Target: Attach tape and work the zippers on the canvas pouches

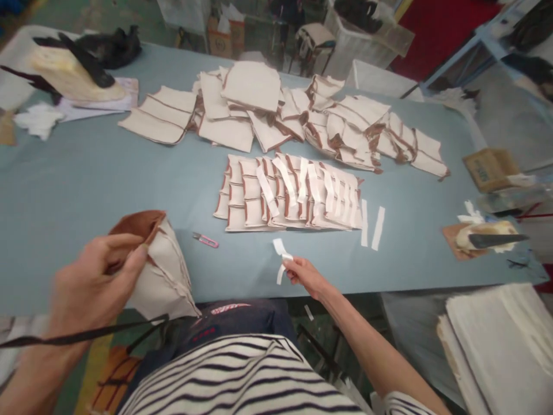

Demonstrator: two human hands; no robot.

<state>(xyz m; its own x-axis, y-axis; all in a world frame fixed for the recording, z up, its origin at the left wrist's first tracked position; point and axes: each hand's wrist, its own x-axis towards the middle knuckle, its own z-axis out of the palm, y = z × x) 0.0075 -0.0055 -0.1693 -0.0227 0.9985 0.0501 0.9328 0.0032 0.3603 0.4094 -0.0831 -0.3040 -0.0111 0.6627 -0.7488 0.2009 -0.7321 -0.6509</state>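
My left hand (101, 276) pinches the top edge of a cream fabric pouch (162, 276) with a brown lining, held up at the table's front edge. In my right hand (305, 274) is a short white strip (280, 248), pinched between thumb and fingers, its ends sticking out above and below. Between the two hands lies a pair of pink thread snips (206, 240). Beyond them, a row of overlapping cream panels with brown edges (242, 199) has several white strips (314, 190) laid across it. Two more white strips (378, 229) rest on the table to the right.
A heap of cream fabric pieces (250, 86) spreads along the back of the blue-grey table (173, 178). Tape dispensers stand at far left (73, 75) and at right (488, 237). A cardboard box (490, 168) is at the right edge, and stacked white sheets (501, 340) sit lower right.
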